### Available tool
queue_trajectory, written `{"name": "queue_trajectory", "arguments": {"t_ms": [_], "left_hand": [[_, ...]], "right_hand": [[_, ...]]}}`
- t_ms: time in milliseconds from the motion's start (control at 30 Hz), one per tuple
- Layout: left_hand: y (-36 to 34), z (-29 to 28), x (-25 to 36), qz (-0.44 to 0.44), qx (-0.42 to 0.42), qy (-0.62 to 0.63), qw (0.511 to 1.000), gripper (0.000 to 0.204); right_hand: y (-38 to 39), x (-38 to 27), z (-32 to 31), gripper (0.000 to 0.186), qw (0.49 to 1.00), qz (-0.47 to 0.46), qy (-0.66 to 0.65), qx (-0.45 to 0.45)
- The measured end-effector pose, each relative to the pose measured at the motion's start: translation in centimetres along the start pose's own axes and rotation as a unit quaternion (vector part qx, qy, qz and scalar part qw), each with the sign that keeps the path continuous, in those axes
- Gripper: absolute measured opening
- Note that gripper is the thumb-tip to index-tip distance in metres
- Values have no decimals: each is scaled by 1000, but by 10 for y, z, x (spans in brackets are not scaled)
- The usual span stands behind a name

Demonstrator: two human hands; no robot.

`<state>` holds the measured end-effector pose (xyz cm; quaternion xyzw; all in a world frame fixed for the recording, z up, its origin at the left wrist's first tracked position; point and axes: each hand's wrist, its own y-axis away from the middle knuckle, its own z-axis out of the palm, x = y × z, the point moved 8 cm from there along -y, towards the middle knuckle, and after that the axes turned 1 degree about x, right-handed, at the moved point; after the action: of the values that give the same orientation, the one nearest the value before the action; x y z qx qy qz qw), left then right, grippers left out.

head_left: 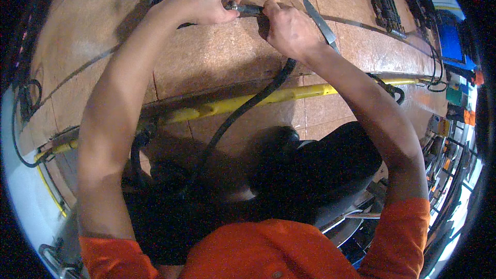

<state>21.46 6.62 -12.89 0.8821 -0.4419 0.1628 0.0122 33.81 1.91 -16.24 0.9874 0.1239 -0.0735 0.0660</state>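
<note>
Near the far edge of the view, my left hand [206, 0] is closed, its thumb and fingers pinched around a small shiny metal fitting [234, 6]. Facing it, my right hand [294, 32] grips a thick black cable [252, 10], whose end meets the fitting between my hands. From under my right hand the cable runs back toward my legs, crossing over a yellow bar. A knife [319, 20] with a bare blade lies on the tan board surface [206, 54], just right of my right hand; my wrist partly hides its lower end.
The yellow bar [232, 104] runs across the front of the tan surface. Dark bundled hoses or rods [385, 2] lie at the far right. A black cable loop [33, 98] hangs at the left. Blue bins [452, 41] and cluttered racks stand at the right.
</note>
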Motion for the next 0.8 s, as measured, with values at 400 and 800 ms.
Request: {"name": "queue_trajectory", "arguments": {"t_ms": [400, 800], "left_hand": [[12, -10, 9, -21, 62, -51, 997, 21], [18, 4, 0, -1, 65, -70, 995, 24]], "right_hand": [[1, -11, -7, 25, 999, -34, 5, 11], [0, -5, -3, 23, 999, -31, -4, 36]]}}
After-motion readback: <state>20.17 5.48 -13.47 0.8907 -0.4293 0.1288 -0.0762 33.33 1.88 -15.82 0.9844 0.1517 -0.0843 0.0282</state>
